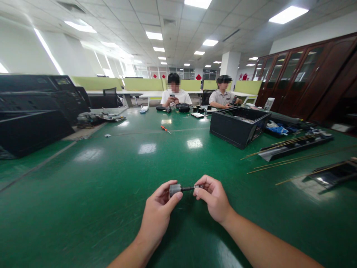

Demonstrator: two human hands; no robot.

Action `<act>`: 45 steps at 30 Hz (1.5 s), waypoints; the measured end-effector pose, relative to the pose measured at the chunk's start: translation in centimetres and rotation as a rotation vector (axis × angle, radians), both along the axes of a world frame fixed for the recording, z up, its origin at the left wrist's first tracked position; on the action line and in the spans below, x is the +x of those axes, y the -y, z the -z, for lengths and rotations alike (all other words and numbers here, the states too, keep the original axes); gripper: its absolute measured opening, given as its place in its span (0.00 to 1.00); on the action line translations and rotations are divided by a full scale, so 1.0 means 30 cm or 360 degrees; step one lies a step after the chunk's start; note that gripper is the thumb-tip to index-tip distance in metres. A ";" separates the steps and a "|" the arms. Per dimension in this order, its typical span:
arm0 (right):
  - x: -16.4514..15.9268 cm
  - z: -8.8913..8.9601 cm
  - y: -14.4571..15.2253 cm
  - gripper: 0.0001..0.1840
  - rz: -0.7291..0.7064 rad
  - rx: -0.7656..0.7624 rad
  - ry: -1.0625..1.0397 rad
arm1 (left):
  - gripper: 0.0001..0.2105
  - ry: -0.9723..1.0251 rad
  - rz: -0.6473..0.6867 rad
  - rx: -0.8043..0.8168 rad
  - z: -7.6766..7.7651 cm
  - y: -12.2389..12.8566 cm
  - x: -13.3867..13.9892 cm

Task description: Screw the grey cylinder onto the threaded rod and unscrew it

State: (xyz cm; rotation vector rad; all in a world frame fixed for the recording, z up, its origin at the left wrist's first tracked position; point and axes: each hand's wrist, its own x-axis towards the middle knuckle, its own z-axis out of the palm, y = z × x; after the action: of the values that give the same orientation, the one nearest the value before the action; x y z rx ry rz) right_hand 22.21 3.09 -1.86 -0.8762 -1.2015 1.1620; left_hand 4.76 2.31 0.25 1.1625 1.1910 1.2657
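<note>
Above the green table, I hold a short grey metal cylinder [175,190] with a thin dark shaft [187,188] running out to the right. My left hand [158,208] has its thumb and fingers closed around the cylinder. My right hand [213,197] pinches the shaft's right end, where a small shiny metal part [198,187] shows between the fingertips. The piece lies about level between both hands. Fingers partly cover the cylinder's lower side and the shaft's end. Whether the shiny part is separate from the shaft I cannot tell.
An orange-handled screwdriver [164,128] lies farther back on the green table [117,178]. A black computer case [237,128] stands right of centre, with thin brass-coloured rods [290,160] nearer. More black cases [33,126] are at left. Two people sit across the table.
</note>
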 end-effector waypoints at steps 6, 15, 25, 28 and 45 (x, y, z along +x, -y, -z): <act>0.001 -0.002 -0.002 0.04 0.0007 -0.0005 0.0004 | 0.22 -0.0013 0.0012 0.0018 0.001 0.001 -0.002; 0.006 -0.007 -0.004 0.05 0.0029 -0.0018 -0.0037 | 0.22 0.0021 0.0019 0.0002 0.008 -0.005 -0.004; 0.008 -0.010 -0.006 0.04 0.0039 -0.0011 -0.0061 | 0.22 0.0017 -0.0023 0.0003 -0.007 -0.002 0.004; 0.009 -0.009 -0.006 0.04 0.0044 -0.0007 -0.0056 | 0.22 0.0010 -0.0035 0.0009 -0.004 -0.002 0.003; 0.023 0.002 -0.032 0.08 0.0268 -0.0074 -0.0315 | 0.21 0.0020 -0.0037 -0.0007 -0.010 -0.002 0.008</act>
State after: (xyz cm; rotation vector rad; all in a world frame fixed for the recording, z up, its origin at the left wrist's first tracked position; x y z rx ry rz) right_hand 22.90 4.06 -1.92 -0.8587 -0.9255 1.1155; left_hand 5.01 2.37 0.54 1.1393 1.2006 1.2855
